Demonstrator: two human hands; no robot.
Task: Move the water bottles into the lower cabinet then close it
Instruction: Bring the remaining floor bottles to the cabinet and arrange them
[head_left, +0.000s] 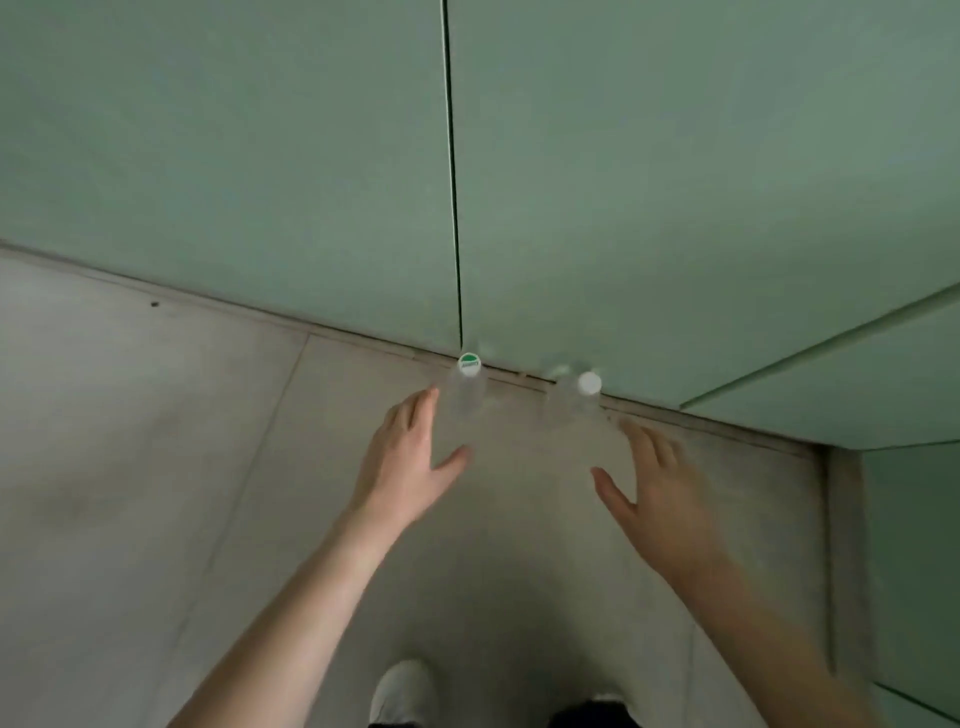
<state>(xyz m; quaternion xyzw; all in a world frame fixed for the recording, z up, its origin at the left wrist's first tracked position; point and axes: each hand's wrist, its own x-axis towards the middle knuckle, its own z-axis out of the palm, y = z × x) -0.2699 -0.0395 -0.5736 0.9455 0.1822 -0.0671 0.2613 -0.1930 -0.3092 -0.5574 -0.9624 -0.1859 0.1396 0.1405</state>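
Head view, looking steeply down: a clear plastic water bottle with a green-and-white cap (465, 389) stood upright on the pale grey tiled floor (130, 467), right at the foot of a matte green cabinet front. A clear plastic water bottle with a plain white cap (574, 402) stood upright near it to the right, along the same bottom edge, the 2 apart from each other. Both were so transparent that their bodies barely showed against the tiles.

The left green cabinet door (223, 156) and the right green cabinet door (675, 182) met at a thin dark seam, both lying flush, and that seam ran down to end just above the green-and-white cap. Further right, another green panel (857, 384) jutted forward at an angle.

The person's left hand (410, 457) was spread wide, fingers straight and thumb out, holding nothing. Its fingertips were just beside the left bottle's side, though I could not tell if they touched. The right hand (660, 483) was likewise spread and empty, blurred, its fingertips near the right bottle but apart from it. Both bare forearms reached in from below.

At the bottom edge a white shoe (402, 691) rested on the floor between the arms.
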